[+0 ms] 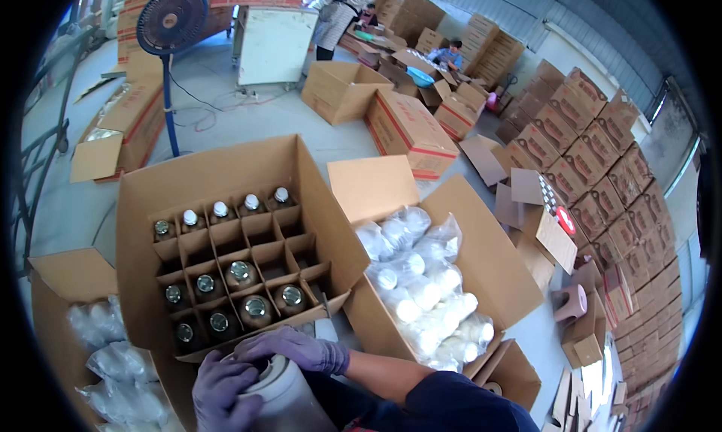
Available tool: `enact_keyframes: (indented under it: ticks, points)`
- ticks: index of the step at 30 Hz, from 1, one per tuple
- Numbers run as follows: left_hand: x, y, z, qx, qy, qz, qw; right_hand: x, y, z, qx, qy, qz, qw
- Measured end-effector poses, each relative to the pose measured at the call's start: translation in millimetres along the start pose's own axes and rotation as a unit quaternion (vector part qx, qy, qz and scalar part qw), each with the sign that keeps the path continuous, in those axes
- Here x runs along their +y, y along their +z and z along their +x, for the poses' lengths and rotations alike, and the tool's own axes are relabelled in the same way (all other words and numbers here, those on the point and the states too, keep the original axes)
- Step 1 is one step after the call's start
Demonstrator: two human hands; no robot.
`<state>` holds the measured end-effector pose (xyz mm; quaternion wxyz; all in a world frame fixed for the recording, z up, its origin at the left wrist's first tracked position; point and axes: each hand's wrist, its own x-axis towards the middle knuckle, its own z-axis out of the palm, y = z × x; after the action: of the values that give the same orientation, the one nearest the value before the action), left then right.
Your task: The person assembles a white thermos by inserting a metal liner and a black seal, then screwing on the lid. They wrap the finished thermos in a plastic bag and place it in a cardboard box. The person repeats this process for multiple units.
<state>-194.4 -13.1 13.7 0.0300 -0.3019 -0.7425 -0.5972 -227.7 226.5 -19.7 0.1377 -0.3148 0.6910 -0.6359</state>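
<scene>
Close to my body stands a pale grey cylindrical container [292, 400] with a rounded rim; its lower part is out of view. My left hand [219, 394], in a purple-grey glove, curls its fingers round the container's left side and top. My right hand [293, 349], gloved alike, is bent over the far side of the rim, its fingertips close to the left hand. Just beyond the hands is an open cardboard box [218, 157] with a divider grid. Glass bottles [241, 274] with silvery tops fill several cells, and white-capped bottles [219, 209] stand along the far row.
An open carton [481, 259] of bagged, white-capped bottles [421, 289] sits on the right; another carton [71, 274] of bagged items is at left. A blue stand fan [171, 18] rises behind. Stacked cartons [594, 161] line the right wall. Other people [447, 56] are farther back.
</scene>
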Motion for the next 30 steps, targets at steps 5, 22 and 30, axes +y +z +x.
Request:
enact_keyframes:
  ticks: [5, 22, 30]
  points:
    - [-79.0, 11.7, 7.7, -0.049, 0.021, -0.47, 0.881, -120.5, 19.6, 21.5, -0.129, 0.284, -0.42, 0.852]
    - [15.4, -16.6, 29.7, -0.046, 0.034, 0.002, 0.998, -9.7, -33.1, 6.3, -0.04, -0.07, 0.027, 0.996]
    - [-56.9, -21.5, 6.9, -0.115, 0.009, -0.3, 0.947, -71.3, 22.7, 6.4, -0.036, 0.117, -0.33, 0.936]
